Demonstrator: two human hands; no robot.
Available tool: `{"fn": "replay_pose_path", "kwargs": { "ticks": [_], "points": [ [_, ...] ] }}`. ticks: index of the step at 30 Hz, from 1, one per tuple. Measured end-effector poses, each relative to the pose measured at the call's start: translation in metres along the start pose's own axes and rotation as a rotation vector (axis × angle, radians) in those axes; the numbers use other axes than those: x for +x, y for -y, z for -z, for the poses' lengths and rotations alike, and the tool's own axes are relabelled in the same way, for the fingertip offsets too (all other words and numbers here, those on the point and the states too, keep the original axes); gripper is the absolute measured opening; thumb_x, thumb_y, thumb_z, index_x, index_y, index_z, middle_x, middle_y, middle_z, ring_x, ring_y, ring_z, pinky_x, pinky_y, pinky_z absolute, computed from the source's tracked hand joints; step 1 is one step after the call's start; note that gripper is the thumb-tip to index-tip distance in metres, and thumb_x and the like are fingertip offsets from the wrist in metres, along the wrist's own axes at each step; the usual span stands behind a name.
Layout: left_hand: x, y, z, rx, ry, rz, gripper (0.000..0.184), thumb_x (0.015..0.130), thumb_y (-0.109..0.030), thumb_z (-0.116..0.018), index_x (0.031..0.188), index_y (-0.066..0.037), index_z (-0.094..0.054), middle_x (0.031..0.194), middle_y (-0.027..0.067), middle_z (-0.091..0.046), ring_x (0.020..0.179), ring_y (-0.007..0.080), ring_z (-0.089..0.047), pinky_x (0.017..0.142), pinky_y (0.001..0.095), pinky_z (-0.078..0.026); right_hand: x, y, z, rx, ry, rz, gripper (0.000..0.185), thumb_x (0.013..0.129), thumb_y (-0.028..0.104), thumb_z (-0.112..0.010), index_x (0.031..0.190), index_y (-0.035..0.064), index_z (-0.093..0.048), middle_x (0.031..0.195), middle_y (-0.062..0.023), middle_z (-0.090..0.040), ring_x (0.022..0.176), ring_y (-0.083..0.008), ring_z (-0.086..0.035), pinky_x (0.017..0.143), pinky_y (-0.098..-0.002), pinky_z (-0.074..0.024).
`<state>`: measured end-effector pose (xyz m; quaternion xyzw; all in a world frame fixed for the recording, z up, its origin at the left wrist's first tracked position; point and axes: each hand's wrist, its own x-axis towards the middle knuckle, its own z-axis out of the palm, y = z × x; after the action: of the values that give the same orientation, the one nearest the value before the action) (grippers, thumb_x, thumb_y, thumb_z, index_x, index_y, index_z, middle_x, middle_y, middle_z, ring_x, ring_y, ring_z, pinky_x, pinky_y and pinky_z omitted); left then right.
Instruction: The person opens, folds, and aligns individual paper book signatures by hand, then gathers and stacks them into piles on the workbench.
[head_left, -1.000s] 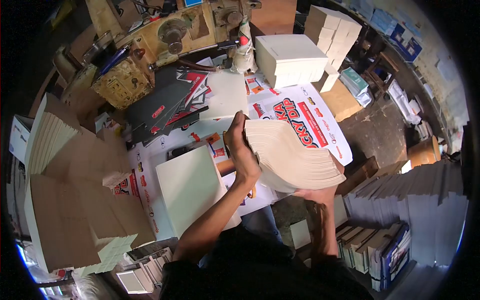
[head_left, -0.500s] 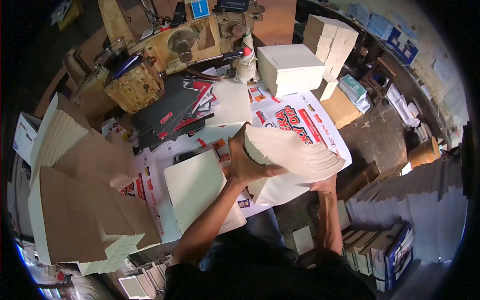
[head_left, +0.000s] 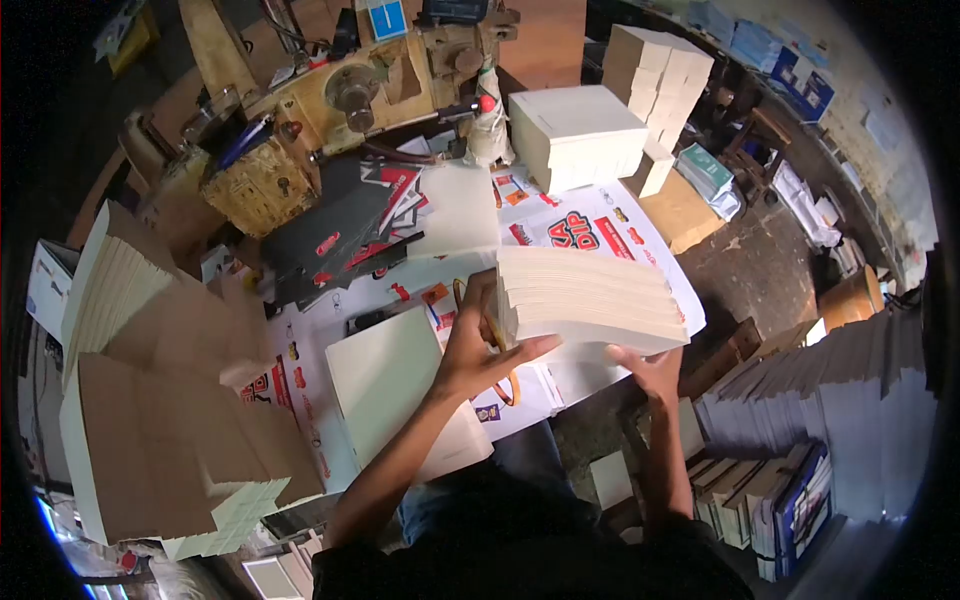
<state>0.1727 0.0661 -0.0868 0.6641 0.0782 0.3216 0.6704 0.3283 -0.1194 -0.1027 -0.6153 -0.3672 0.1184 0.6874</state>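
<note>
A thick stack of cream-coloured paper blocks (head_left: 590,295) is held up over the printed sheet that covers the table. Its layered edges face up towards me. My left hand (head_left: 475,352) is closed round the stack's left end, the thumb lying along the near side. At the lower right corner, my right hand (head_left: 652,370) grips the stack with its thumb on the near face; the other fingers are mostly hidden. A thin orange loop (head_left: 513,388) shows just under my left hand. Close to my left forearm lies a pale paper block (head_left: 390,375).
Dark and red printed covers (head_left: 350,225) lie behind, near a worn yellow machine (head_left: 390,85). A white paper block (head_left: 578,125) stands at the back right. Tall brown-faced stacks (head_left: 170,430) rise on the left, and more paper piles (head_left: 830,400) are on the right.
The stack's fanned, curved pages have straightened into a squarer block, turned with its layered edges more upward. My right hand has moved slightly up and inward; the orange loop has come into view.
</note>
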Motion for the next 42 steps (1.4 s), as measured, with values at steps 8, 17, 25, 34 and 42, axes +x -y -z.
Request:
{"fn": "replay_pose_path", "kwargs": {
  "ticks": [8,17,25,34,42],
  "points": [
    [-0.018,0.032,-0.013,-0.117,-0.099,0.227,0.074,0.08,-0.024,-0.074,0.14,0.0,-0.037,0.13,0.0138,-0.051,0.12,0.0236,-0.051,0.101,0.0388,-0.043,-0.024,-0.06,-0.001,0.318,-0.048,-0.372,0.072,0.075,0.024,-0.076,0.137,-0.0016,-0.048,0.123,-0.0155,-0.061,0.113,-0.0255,-0.06,0.095,-0.0388,-0.0487],
    [0.006,0.031,-0.002,0.612,0.072,-0.138,0.082,0.067,-0.044,-0.09,0.128,0.0,-0.056,0.119,0.0239,-0.056,0.112,0.037,-0.056,0.092,0.0444,-0.049,-0.013,-0.058,-0.012,-0.013,0.037,-0.139,0.059,0.076,0.018,-0.085,0.122,-0.0048,-0.056,0.106,-0.0139,-0.068,0.099,-0.0238,-0.065,0.087,-0.0364,-0.052],
    [0.047,-0.02,-0.056,0.471,0.012,0.215,0.075,0.078,-0.048,-0.081,0.116,0.011,-0.057,0.103,0.0268,-0.068,0.092,0.0368,-0.071,0.076,0.0404,-0.057,0.0,-0.01,0.025,-0.154,-0.101,-0.277,0.065,0.087,0.04,-0.073,0.133,-0.0038,-0.055,0.124,-0.0243,-0.063,0.113,-0.03,-0.063,0.1,-0.0454,-0.0479],
    [-0.031,-0.076,0.013,0.861,0.041,0.011,0.055,0.089,-0.02,-0.074,0.133,0.001,-0.048,0.126,0.0215,-0.059,0.12,0.0324,-0.056,0.103,0.043,-0.042,0.077,-0.057,0.154,-0.375,0.312,-0.689,0.144,0.06,0.085,-0.069,0.147,-0.0179,-0.021,0.142,-0.0347,-0.046,0.138,-0.0411,-0.041,0.12,-0.0466,-0.0241],
    [-0.139,-0.087,0.006,1.415,0.453,0.454,0.07,0.091,-0.046,-0.065,0.148,-0.013,-0.04,0.155,0.0355,-0.017,0.142,0.0557,-0.023,0.109,0.0691,-0.027,0.103,-0.098,0.176,-0.676,0.07,-0.826,0.126,0.067,0.071,-0.078,0.148,-0.0118,-0.03,0.14,-0.0329,-0.049,0.128,-0.0395,-0.051,0.111,-0.0413,-0.0379]
  ]
}}
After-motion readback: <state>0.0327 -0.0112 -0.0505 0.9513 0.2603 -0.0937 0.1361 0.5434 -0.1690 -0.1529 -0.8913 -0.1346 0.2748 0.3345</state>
